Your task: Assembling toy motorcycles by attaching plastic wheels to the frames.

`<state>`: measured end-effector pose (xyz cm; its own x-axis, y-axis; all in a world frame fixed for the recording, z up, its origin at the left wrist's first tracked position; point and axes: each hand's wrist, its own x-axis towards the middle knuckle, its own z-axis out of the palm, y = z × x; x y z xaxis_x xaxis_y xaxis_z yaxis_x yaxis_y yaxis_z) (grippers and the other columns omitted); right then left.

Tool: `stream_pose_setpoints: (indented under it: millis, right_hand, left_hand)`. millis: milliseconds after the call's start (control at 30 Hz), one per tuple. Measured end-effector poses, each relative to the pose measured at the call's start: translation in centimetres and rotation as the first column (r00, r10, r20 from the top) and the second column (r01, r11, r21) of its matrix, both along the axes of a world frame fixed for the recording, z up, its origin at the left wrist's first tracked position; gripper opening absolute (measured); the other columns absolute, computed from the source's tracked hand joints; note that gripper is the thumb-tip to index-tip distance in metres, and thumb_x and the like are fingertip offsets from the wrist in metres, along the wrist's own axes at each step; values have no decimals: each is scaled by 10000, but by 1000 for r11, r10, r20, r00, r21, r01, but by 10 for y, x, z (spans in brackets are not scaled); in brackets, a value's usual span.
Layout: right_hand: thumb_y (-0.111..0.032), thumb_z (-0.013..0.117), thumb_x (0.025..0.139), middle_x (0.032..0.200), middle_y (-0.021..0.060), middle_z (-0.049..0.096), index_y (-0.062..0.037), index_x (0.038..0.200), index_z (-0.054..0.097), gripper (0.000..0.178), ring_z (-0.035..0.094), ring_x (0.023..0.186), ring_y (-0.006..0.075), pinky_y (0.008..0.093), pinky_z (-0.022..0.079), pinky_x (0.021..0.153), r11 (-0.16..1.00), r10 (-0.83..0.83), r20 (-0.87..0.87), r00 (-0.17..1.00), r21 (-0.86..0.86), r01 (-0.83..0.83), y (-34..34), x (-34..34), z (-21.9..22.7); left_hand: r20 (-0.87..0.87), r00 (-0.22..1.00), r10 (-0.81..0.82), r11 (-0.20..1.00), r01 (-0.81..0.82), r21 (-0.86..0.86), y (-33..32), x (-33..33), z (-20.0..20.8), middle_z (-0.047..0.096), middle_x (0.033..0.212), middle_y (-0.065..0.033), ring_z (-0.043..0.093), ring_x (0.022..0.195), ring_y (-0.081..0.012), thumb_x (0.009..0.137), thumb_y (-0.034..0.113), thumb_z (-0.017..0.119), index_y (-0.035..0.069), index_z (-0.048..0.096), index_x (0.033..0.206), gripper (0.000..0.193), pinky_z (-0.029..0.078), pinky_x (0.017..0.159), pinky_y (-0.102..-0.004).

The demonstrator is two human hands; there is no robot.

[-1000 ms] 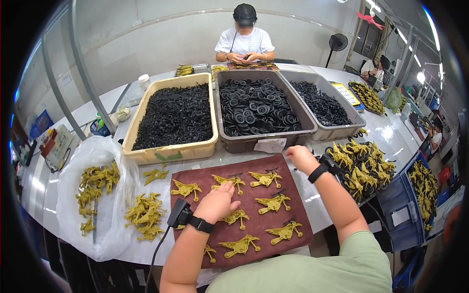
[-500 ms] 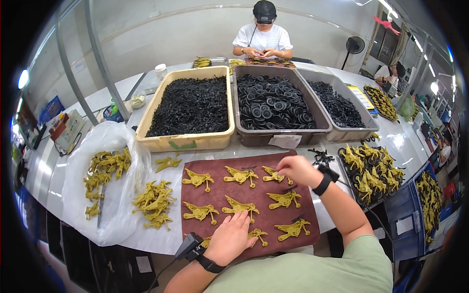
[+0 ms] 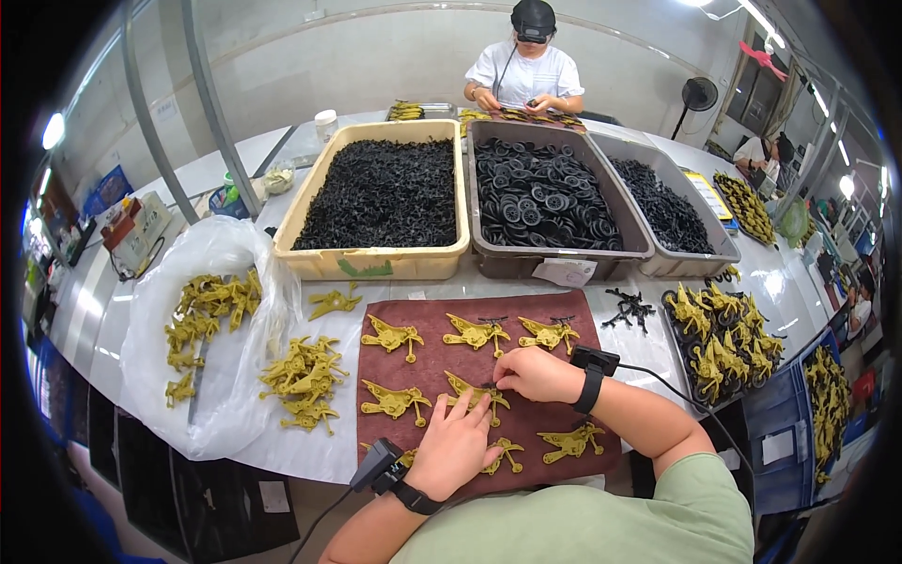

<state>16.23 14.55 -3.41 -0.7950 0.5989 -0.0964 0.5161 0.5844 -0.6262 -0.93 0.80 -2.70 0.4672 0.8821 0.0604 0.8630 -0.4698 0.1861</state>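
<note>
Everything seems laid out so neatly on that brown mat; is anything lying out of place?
One yellow plastic figure lies alone on the white table, off the brown mat and apart from the loose pile. A few small black parts also sit scattered beside the mat, outside the bins. Nothing looks broken.

A clear plastic bag [image 3: 202,348] of yellow parts lies left of both hands; a white paper label [image 3: 564,273] sits beyond them.
</note>
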Motion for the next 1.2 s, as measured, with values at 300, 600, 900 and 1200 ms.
stream_pose_setpoints:
  millis: [300,600,900,1200]
  right_hand:
    - [-129,649,810,832,159,662,0,893,642,154,641,806,310,379,494,728,1000,19,34,999,17,-19,5,-5,1]
    - [-150,666,794,808,146,664,-6,857,630,162,644,781,299,375,493,700,995,64,94,994,-86,-55,12,-5,6]
    - [-127,661,765,773,114,666,-26,797,649,107,645,749,278,379,502,686,990,137,164,977,-34,-134,19,-15,8]
    - [-118,669,755,755,100,674,-36,816,673,102,653,723,252,358,505,682,994,68,95,993,-90,-59,18,-9,-4]
  left_hand:
    - [142,990,-25,996,37,-82,8,-6,-17,472,1343,-201,422,1268,-357,855,342,603,-79,539,1194,544,357,1053,-399]
    - [199,980,-2,992,27,-121,9,-4,-22,458,1346,-224,407,1275,-380,867,328,596,-96,528,1192,538,378,1042,-384]
    - [187,982,2,989,25,-143,11,0,-16,461,1333,-248,415,1252,-434,864,336,604,-94,528,1187,543,445,975,-396]
    - [193,981,14,990,14,-144,11,0,-17,467,1325,-254,409,1255,-435,872,315,600,-85,558,1148,488,437,983,-401]
